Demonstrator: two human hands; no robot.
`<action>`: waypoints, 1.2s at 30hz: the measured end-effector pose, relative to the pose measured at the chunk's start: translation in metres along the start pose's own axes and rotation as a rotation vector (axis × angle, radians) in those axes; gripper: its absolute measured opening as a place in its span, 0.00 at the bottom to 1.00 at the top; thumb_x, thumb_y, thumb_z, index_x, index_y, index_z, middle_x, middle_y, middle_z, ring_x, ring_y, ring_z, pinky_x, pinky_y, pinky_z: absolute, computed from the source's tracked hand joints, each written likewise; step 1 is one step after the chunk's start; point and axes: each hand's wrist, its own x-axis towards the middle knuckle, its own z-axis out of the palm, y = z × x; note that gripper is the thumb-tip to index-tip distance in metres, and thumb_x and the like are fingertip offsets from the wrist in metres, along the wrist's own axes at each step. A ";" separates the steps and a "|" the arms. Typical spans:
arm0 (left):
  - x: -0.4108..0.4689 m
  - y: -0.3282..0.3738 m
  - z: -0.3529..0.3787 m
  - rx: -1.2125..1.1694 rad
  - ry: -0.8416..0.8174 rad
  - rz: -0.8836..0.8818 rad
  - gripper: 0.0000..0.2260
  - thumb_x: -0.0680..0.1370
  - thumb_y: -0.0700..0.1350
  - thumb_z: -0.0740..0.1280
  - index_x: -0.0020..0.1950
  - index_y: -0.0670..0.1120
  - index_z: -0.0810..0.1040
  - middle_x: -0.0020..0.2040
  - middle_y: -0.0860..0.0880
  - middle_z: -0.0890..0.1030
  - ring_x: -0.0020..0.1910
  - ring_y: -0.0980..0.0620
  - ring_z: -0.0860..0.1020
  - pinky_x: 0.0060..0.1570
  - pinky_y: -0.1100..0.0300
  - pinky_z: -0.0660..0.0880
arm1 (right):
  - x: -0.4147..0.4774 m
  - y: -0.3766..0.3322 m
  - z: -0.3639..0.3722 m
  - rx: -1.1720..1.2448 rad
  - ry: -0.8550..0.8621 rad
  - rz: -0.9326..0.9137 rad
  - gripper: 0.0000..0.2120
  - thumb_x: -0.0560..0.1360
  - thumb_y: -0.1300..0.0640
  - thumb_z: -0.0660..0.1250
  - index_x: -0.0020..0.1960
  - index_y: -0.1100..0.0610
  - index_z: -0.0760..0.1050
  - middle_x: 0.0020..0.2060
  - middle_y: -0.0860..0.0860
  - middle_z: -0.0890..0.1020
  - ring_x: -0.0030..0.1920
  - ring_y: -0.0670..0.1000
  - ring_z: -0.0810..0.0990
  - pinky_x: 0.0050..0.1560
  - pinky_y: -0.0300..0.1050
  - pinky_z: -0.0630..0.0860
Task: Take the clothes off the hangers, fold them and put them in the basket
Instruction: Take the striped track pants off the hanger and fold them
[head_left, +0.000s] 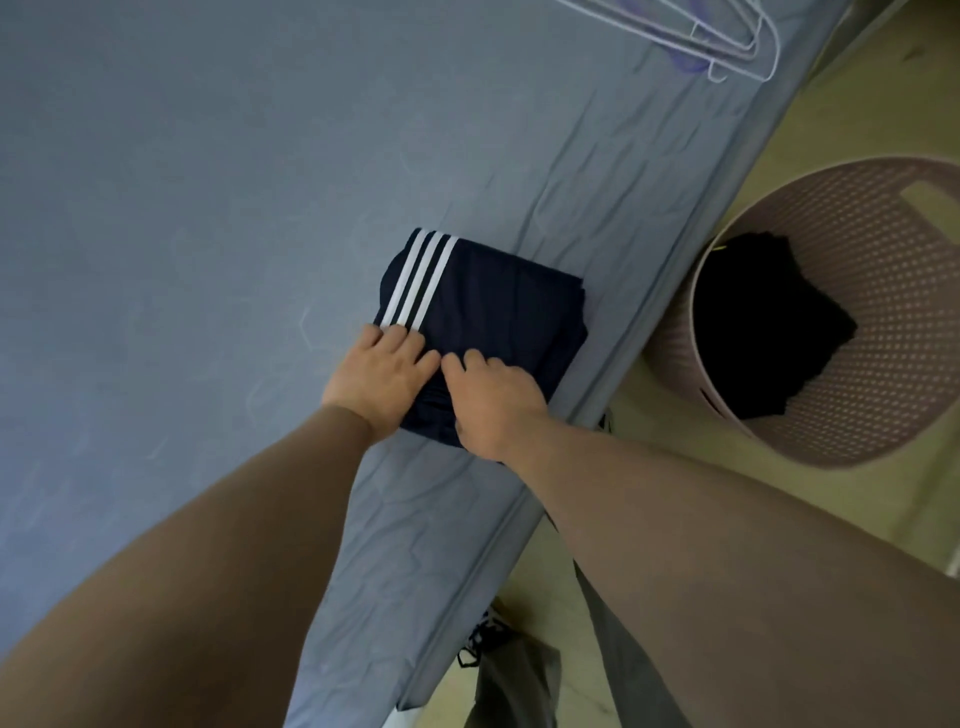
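A folded navy garment with three white stripes (498, 306) lies on the blue bed sheet (208, 208), close to the bed's edge. My left hand (376, 382) grips its near left edge, fingers curled over the fabric. My right hand (491, 405) holds the near edge beside it, thumb and fingers pinching the cloth. A round pink perforated basket (883, 322) stands on the floor to the right of the bed, with a folded black garment (763, 322) inside. Several white wire hangers (727, 36) lie empty on the bed at the far end.
The bed's edge runs diagonally from top right to bottom centre. Pale floor (841, 119) lies right of it around the basket. A grey bag or cloth (514, 686) and dark cords sit on the floor near my legs.
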 end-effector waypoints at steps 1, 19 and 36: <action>-0.004 0.004 0.007 -0.004 -0.020 -0.006 0.17 0.67 0.41 0.70 0.55 0.48 0.75 0.50 0.47 0.76 0.49 0.45 0.73 0.50 0.52 0.66 | 0.001 -0.002 0.008 -0.006 -0.011 -0.012 0.22 0.73 0.55 0.71 0.62 0.55 0.65 0.53 0.54 0.73 0.46 0.54 0.75 0.36 0.48 0.66; 0.020 0.022 0.013 -1.103 -0.077 -1.449 0.26 0.66 0.49 0.75 0.60 0.45 0.69 0.61 0.43 0.72 0.63 0.41 0.70 0.63 0.47 0.70 | 0.010 0.038 0.013 0.382 0.116 0.489 0.20 0.82 0.41 0.54 0.43 0.55 0.71 0.41 0.52 0.78 0.41 0.53 0.78 0.33 0.45 0.71; -0.006 0.059 0.039 -2.632 -0.017 -1.473 0.20 0.74 0.54 0.72 0.64 0.47 0.79 0.58 0.45 0.84 0.57 0.44 0.82 0.60 0.49 0.78 | -0.030 0.004 0.046 1.799 -0.290 1.123 0.37 0.65 0.34 0.76 0.68 0.50 0.71 0.61 0.47 0.78 0.56 0.49 0.78 0.59 0.47 0.73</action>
